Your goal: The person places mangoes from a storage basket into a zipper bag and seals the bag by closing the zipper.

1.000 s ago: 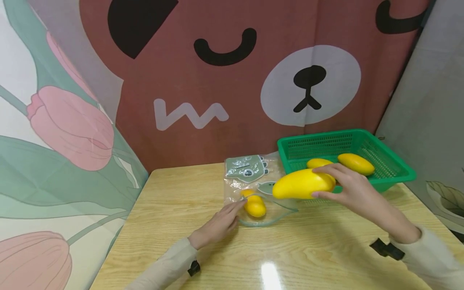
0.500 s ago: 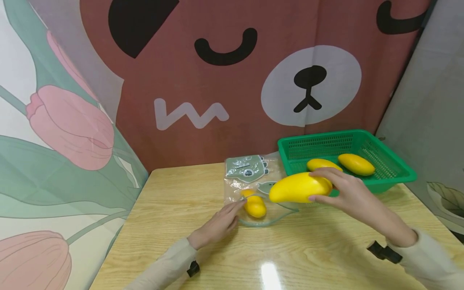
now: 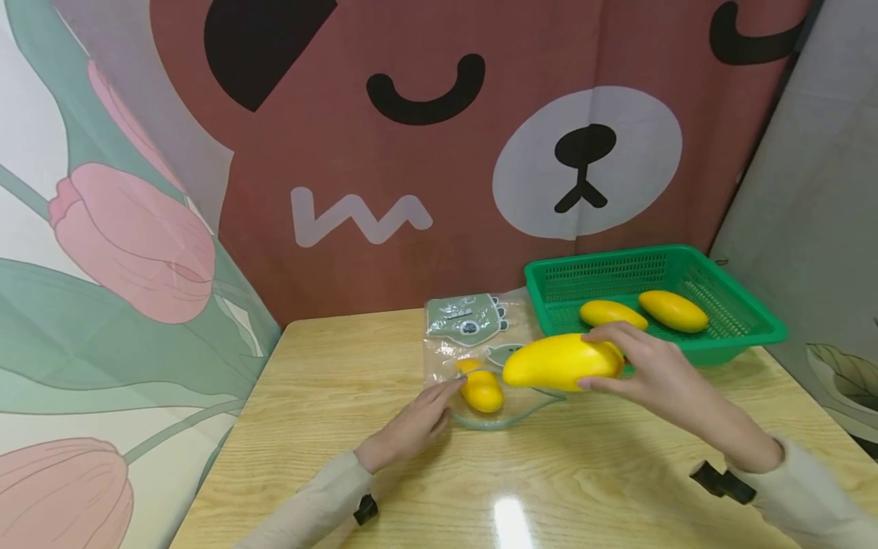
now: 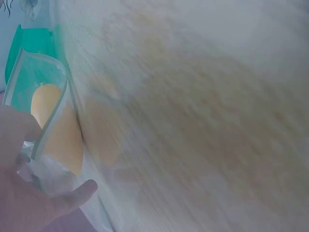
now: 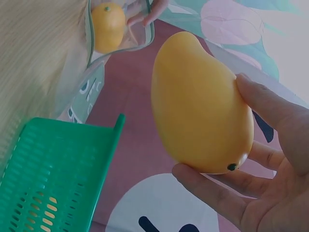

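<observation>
My right hand (image 3: 648, 362) grips a yellow mango (image 3: 559, 362) above the table, in front of the green basket. The right wrist view shows the mango (image 5: 200, 104) between thumb and fingers, its dark stem end toward the palm. At the table's middle lies a clear zip bag (image 3: 521, 418) with a green rim and a printed animal picture. Its mouth stands apart, and a mango (image 3: 483, 391) is inside. My left hand (image 3: 414, 419) holds the bag's rim (image 4: 53, 116) at the left side, fingers over the edge; how firmly they pinch it is hard to tell.
A green plastic basket (image 3: 748, 335) stands at the back right with two mangoes in it, one nearer (image 3: 610, 313) and one farther right (image 3: 674, 311). A bear-print cloth (image 3: 329, 274) hangs behind the wooden table (image 3: 329, 366). Floral cloth covers the left side.
My right hand has moved the mango slightly left and down, toward the bag's mouth, uncovering more of a mango in the basket. The left hand and the bag have stayed in place.
</observation>
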A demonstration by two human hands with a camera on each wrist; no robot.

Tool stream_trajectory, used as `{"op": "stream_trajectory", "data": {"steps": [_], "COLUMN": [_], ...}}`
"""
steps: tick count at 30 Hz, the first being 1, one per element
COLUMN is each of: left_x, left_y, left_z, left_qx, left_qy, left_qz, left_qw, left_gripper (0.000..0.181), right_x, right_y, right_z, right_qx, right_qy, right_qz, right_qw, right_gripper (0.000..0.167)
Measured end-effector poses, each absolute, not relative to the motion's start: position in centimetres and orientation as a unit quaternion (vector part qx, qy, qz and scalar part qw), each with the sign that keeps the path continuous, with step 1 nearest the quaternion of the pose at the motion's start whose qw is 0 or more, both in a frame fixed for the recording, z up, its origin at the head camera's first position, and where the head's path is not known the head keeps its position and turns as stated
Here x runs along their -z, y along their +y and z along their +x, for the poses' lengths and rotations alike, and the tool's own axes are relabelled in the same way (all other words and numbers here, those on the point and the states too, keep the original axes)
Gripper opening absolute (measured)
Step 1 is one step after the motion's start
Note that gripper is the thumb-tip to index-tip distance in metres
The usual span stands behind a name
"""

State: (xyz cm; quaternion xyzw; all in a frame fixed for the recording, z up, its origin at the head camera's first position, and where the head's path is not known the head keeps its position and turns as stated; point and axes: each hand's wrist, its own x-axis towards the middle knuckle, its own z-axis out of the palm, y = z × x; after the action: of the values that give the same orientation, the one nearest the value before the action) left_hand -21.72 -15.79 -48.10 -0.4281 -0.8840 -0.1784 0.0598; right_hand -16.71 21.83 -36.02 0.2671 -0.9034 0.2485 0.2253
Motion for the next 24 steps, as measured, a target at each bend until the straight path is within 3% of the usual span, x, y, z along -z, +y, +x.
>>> {"op": "stream_trajectory", "data": {"steps": [10, 24], "left_x": [47.9, 47.9], "left_y": [-15.7, -15.7], "left_z": [-21.7, -21.7], "left_qx": [0.178, 0.182], "left_qy": [-0.886, -0.884], "left_qz": [-0.425, -0.427], "left_qw": [0.054, 0.056], "left_gripper": [0.064, 0.063], "right_x": [36.6, 37.2], "right_y": [21.0, 20.0], "right_z": [-16.3, -16.2], "right_qx": [-0.264, -0.25], "right_qy": [-0.911, -0.912], "right_qz": [0.263, 0.275], "right_qw": [0.178, 0.172], "right_gripper": [0.053, 0.051]}}
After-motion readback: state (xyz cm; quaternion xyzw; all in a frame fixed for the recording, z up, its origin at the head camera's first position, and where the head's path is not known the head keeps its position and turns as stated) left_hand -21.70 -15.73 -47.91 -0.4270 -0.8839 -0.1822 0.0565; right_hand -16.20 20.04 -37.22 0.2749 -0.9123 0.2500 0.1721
